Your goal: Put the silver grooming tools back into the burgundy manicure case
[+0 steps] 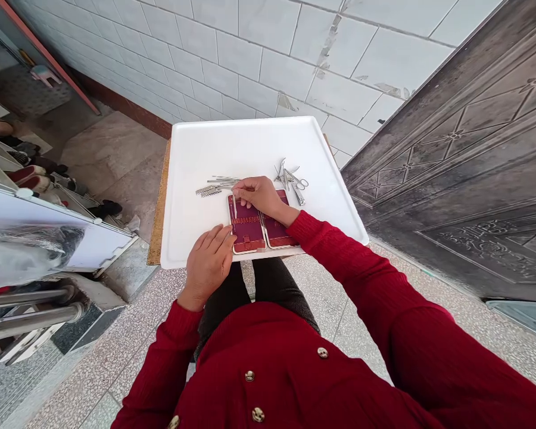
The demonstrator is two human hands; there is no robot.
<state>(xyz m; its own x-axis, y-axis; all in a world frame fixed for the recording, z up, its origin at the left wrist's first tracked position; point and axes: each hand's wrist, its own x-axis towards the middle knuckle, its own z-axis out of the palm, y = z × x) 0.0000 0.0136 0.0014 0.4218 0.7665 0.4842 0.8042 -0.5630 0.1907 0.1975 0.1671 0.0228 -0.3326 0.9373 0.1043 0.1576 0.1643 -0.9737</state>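
Observation:
A maroon manicure case (249, 231) lies unfolded on a white tray (196, 232), with a row of stitched loops across its left half. My right hand (261, 193) is over the upper part of the case, pinching a slim metal manicure tool (235, 207) upright near the left loops. The tool's kind is too small to make out. My left hand (212, 253) is closed at the case's lower left edge, fingertips touching it. Left of my right hand lie several thin metal tools (221, 180) and a flat folded metal piece (209, 190).
Right of the case are a pile of small scissors and other metal tools (290, 177) and a nail clipper (299, 195). The tray rests on a wooden-edged surface (158, 232) by a tiled wall (241, 56). A dark patterned door (455, 161) stands right, shoes (31, 179) left.

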